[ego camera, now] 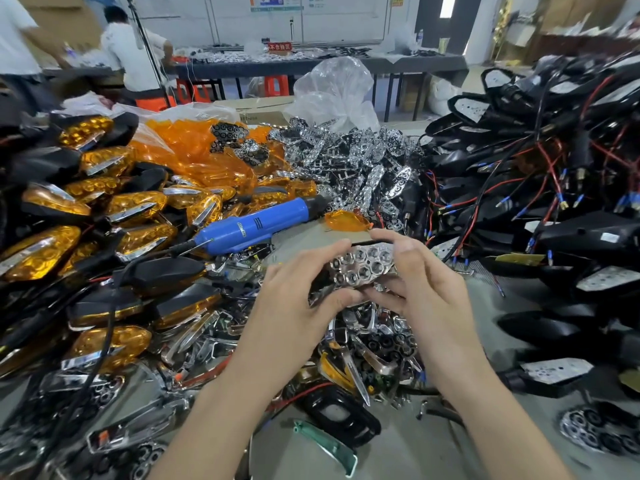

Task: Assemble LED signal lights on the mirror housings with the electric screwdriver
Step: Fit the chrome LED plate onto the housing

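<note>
Far left: a heap of finished mirror housings (86,209) is stacked, black shells with amber lenses and chrome trim strips facing up.

Behind it: a clear bag of loose amber lenses (194,150) is noted.

Left of centre: the electric screwdriver (256,225), blue-bodied with a black nose, is laid slantwise on the parts, nose toward the upper right, cable end at lower left. It is touched by neither hand.

Centre: the left hand (298,289) is curled round the left end of the LED reflector (363,265), fingers over the far edge, thumb at the near edge. The reflector is held above the worktop (398,445), tilted toward the camera. It is chrome-bright, long, and covered in hexagonal cups in rows. A black edge is seen along its far side.

Just beyond it: a single amber lens (346,220) is lying loose.

The right hand (426,282) is closed on the reflector's right end.

Right: unassembled black housings (554,168) are piled, tangled with red and black wires.
</note>
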`<state>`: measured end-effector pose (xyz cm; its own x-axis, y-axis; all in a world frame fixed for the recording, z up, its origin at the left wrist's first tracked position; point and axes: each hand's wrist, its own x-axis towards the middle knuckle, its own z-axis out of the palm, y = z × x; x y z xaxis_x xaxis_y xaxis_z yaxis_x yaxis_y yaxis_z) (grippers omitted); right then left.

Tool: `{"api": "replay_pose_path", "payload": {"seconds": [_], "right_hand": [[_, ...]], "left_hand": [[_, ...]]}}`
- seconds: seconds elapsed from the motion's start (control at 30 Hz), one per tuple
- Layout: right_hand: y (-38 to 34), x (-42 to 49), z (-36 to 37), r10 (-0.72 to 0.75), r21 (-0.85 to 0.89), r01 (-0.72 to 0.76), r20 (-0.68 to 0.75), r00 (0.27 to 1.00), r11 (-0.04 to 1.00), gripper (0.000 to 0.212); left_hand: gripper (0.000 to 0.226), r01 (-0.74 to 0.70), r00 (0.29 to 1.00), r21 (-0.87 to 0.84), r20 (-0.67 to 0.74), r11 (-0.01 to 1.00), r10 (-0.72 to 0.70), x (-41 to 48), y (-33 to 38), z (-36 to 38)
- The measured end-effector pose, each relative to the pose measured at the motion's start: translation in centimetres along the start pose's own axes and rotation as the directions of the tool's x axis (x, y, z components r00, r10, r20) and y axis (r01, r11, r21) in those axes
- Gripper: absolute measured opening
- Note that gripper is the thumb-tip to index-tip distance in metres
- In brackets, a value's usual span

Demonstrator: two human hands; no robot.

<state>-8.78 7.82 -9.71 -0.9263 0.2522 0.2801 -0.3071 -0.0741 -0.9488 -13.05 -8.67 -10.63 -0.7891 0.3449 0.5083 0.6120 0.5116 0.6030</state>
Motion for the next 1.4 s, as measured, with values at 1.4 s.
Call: {"api": "replay_pose_path", "payload": {"seconds": [1.4], "right_hand": [[0.24,0.72,-0.04,0.22,0.461,-0.181,-0.03,0.975,0.869,0.036]], "left_hand": [[0.027,-0.218,0.963,0.304,-0.085,0.927,0.254,-0.31,0.94,-0.17]]}}
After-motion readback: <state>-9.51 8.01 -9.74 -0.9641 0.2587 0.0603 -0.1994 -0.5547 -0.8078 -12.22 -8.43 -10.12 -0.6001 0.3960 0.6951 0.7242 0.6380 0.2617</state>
